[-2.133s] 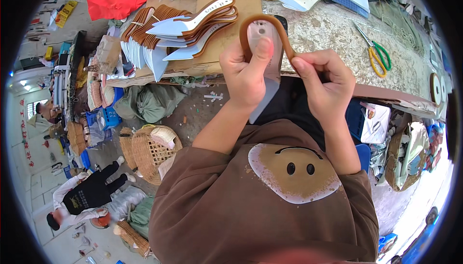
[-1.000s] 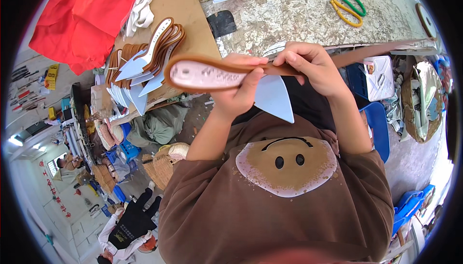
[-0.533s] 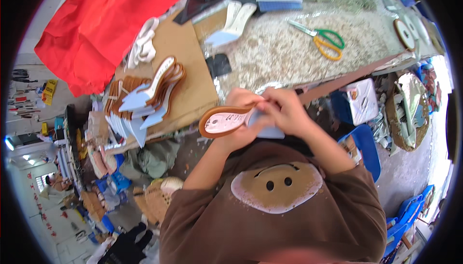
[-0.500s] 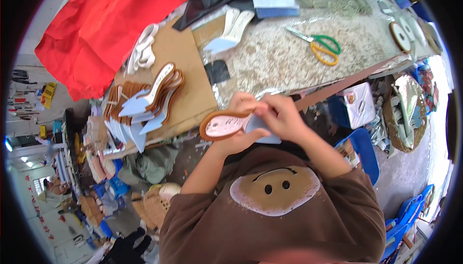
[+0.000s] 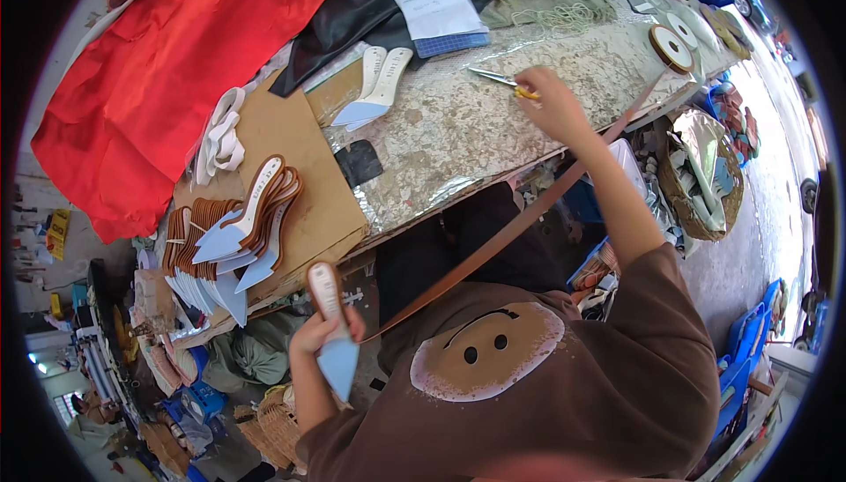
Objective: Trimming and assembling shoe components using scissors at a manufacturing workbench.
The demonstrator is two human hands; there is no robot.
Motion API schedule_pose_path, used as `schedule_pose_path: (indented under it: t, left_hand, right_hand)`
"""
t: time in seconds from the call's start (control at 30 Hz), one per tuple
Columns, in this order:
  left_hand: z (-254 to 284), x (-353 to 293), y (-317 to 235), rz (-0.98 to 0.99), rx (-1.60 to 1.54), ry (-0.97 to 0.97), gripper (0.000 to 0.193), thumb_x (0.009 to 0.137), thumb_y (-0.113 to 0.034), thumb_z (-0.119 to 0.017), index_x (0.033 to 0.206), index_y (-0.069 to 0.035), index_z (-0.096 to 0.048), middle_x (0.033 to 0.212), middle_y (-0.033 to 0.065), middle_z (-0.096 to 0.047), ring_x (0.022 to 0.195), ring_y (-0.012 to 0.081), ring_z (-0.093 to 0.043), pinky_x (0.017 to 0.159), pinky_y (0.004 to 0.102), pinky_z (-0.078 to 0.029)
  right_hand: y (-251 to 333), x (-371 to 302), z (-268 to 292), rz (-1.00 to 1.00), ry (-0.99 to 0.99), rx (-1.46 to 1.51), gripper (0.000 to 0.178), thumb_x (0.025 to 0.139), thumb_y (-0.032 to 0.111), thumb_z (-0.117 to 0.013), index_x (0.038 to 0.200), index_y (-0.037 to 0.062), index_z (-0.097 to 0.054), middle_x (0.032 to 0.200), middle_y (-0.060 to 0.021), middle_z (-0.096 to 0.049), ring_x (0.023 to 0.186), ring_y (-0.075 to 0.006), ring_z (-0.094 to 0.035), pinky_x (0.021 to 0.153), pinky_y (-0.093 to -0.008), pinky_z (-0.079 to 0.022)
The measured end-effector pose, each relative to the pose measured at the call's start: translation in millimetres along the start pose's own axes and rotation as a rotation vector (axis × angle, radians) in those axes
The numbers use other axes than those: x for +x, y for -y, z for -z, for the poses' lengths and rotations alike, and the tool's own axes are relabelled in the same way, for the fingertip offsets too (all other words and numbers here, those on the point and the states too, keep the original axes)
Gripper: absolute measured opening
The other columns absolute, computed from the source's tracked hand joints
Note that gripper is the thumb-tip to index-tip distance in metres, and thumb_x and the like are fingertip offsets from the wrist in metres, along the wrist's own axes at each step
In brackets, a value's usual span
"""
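My left hand (image 5: 324, 330) grips a trowel-shaped piece (image 5: 337, 364) low at the front left. This piece has a white, brown-edged handle part and a light blue pointed end. From it a long brown strip (image 5: 493, 251) slants up to the right, passing beneath my right forearm toward a roll (image 5: 671, 48) at the table's far right. Over the table, my right hand (image 5: 555, 114) is closed on the handles of the scissors (image 5: 493, 77); their blades point left, and the hand covers most of the grips.
Brown-edged pieces (image 5: 256, 209) are stacked on cardboard (image 5: 326, 218) at the left. Unedged white-and-blue pieces (image 5: 377, 90), a clipboard (image 5: 438, 11), red sheeting (image 5: 194, 68) and a white band coil (image 5: 220, 134) lie farther back. A blue chair (image 5: 736, 376) stands right.
My hands have parted. The left carried the piece down and left, the right reached out to the scissors and closed on them. The brown strip now stretches across in front of me.
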State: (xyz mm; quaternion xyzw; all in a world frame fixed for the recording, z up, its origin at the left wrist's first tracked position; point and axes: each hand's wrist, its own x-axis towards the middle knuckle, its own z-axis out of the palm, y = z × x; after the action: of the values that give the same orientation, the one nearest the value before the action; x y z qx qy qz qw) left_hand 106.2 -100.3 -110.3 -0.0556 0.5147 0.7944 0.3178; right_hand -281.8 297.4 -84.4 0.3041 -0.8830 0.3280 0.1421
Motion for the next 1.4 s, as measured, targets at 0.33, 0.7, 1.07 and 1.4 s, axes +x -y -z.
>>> schedule_pose_path:
  t: [0.33,0.7,1.07,1.4]
  left_hand:
    - [-21,-16,-20,-0.376,-0.02,-0.496,0.045,0.098,-0.042,-0.05,0.118,-0.001,-0.045,0.086,0.0145,-0.063,0.075,0.0215,-0.062,0.068,0.0317,-0.05]
    - [-55,124,-88,-0.779,0.314,-0.888,0.026,0.101,-0.027,-0.053,0.094,-0.003,-0.058,0.083,0.0015,-0.056,0.075,0.0106,-0.053,0.067,0.0259,-0.044]
    - [-70,125,-62,-1.405,1.488,-0.787,0.042,0.068,-0.027,-0.083,0.099,-0.01,-0.06,0.092,0.0085,-0.057,0.066,0.0247,-0.06,0.05,0.0349,-0.046]
    - [-75,116,-56,-1.359,1.282,-0.689,0.026,0.076,-0.013,-0.076,0.095,-0.004,-0.062,0.09,0.0107,-0.061,0.069,0.0278,-0.063,0.056,0.0367,-0.05]
  right_hand:
    - [-37,-2,-5,0.067,0.062,-0.472,0.025,0.081,0.009,-0.061,0.104,0.0081,-0.05,0.095,-0.0179,-0.066,0.087,-0.0366,-0.065,0.071,-0.0483,-0.051]
    - [173,-98,4,-0.117,0.784,0.745,0.08,0.073,0.022,-0.078,0.14,0.0078,-0.036,0.113,-0.0183,-0.057,0.109,-0.0297,-0.058,0.091,-0.038,-0.045]
    - [186,-129,-30,-0.203,0.908,0.667,0.077,0.084,0.041,-0.069,0.139,0.0032,-0.031,0.111,-0.025,-0.059,0.104,-0.0405,-0.06,0.088,-0.0424,-0.046]
    - [162,-134,-23,-0.473,0.983,1.075,0.06,0.084,0.052,-0.07,0.119,0.0068,-0.053,0.066,0.0033,-0.051,0.048,-0.0055,-0.051,0.042,-0.0221,-0.038]
